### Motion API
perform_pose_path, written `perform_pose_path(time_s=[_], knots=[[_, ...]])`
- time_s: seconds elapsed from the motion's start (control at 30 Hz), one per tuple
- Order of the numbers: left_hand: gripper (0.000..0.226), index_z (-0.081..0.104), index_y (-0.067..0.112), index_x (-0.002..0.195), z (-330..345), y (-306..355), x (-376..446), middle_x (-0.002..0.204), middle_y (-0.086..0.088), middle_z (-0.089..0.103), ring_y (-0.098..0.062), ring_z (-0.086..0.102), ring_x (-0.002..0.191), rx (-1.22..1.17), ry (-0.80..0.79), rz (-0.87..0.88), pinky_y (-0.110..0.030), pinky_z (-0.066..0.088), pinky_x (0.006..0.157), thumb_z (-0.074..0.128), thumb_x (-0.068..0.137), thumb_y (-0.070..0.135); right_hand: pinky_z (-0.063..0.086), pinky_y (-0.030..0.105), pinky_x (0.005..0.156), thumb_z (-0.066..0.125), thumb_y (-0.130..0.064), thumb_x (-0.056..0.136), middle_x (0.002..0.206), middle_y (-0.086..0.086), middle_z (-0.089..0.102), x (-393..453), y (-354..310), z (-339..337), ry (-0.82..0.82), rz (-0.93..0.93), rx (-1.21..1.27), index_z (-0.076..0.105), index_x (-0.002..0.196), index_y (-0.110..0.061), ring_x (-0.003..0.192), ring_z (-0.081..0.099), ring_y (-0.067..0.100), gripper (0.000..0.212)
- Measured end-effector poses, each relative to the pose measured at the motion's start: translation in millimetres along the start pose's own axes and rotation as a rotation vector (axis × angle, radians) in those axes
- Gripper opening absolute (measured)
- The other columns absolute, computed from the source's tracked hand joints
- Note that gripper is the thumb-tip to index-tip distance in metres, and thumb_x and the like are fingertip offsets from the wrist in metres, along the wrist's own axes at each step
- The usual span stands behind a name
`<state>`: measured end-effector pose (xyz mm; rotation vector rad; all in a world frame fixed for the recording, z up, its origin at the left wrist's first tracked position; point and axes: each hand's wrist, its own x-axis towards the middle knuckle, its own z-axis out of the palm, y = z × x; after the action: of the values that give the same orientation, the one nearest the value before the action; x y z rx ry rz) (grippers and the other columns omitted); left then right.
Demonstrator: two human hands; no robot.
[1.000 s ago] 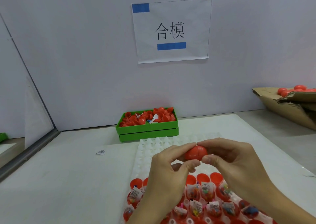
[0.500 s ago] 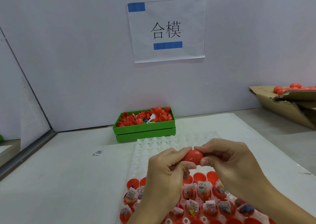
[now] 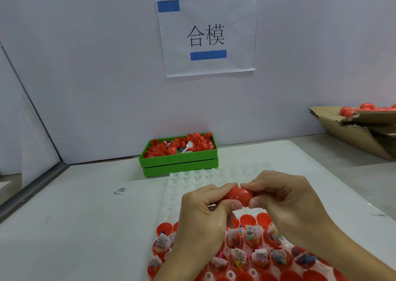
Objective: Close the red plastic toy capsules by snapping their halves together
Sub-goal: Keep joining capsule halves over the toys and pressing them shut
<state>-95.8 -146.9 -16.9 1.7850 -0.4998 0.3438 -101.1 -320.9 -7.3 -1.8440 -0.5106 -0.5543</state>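
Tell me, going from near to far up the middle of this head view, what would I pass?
Filled capsule halves → hands pinching a red capsule → bare white tray → green bin of red halves → wall sign.

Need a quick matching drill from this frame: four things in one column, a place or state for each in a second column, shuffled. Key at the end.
Things:
1. red capsule
2. green tray
3. cardboard box
4. white tray

Places or states:
A. far right, closed red capsules showing inside
B. against the back wall, heaped with loose red halves
C. pinched between the left hand and the right hand
D. under the hands, near rows filled with open halves and toy packets

Pairs: 1-C, 2-B, 3-A, 4-D
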Motion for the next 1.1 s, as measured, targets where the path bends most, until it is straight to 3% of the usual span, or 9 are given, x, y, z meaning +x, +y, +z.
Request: perform_pose_path(time_s=[0.1,0.23,0.6,0.83,1.1], knots=[[0.036,0.076,0.03,0.102,0.0,2.3,0.1,0.079,0.007,0.069,-0.007,0.063,0.054,0.016,-0.012,0.015,-0.015,0.052,0.056,0.071,0.084,-0.001,0.059,0.024,0.068,0.075,0.014,0.075,0.076,-0.007,0.073,-1.5,-1.0,0.6,0.009,0.013,-0.005,0.077,0.085,-0.019,0.071,0.07,0.013,0.035],[0.049,0.07,0.043,0.1,-2.0,2.3,0.9,0.08,0.012,0.068,-0.006,0.064,0.057,0.058,-0.028,0.036,-0.015,0.052,0.057,0.07,0.085,-0.004,0.059,0.024,0.068,0.074,0.015,0.075,0.075,-0.005,0.074,-2.4,-2.6,3.0,0.023,0.031,0.019,0.077,0.084,-0.02,0.07,0.071,0.014,0.036],[0.062,0.063,0.052,0.105,-3.4,-1.3,1.1,0.083,0.013,0.065,-0.004,0.064,0.063,0.125,-0.042,0.099,-0.015,0.054,0.06,0.067,0.086,-0.007,0.058,0.018,0.07,0.074,0.011,0.076,0.077,-0.006,0.076,-5.0,-7.0,7.8,0.04,0.107,0.074,0.075,0.079,-0.024,0.076,0.074,0.015,0.036],[0.041,0.073,0.026,0.114,-2.5,-4.9,-0.2,0.076,0.012,0.065,-0.003,0.064,0.062,0.166,-0.05,0.099,-0.011,0.051,0.059,0.068,0.086,-0.005,0.059,0.022,0.07,0.075,0.011,0.076,0.074,-0.003,0.076,-4.8,-6.4,6.8,0.028,0.119,0.043,0.076,0.076,-0.025,0.073,0.073,0.016,0.036],[0.035,0.073,0.019,0.114,1.1,-2.9,-2.0,0.073,0.008,0.065,-0.005,0.064,0.058,0.124,-0.037,0.041,-0.015,0.052,0.059,0.07,0.086,-0.001,0.058,0.017,0.069,0.075,0.013,0.075,0.074,-0.009,0.074,-2.5,-3.6,2.6,-0.006,0.081,-0.07,0.075,0.078,-0.022,0.072,0.073,0.01,0.035]])
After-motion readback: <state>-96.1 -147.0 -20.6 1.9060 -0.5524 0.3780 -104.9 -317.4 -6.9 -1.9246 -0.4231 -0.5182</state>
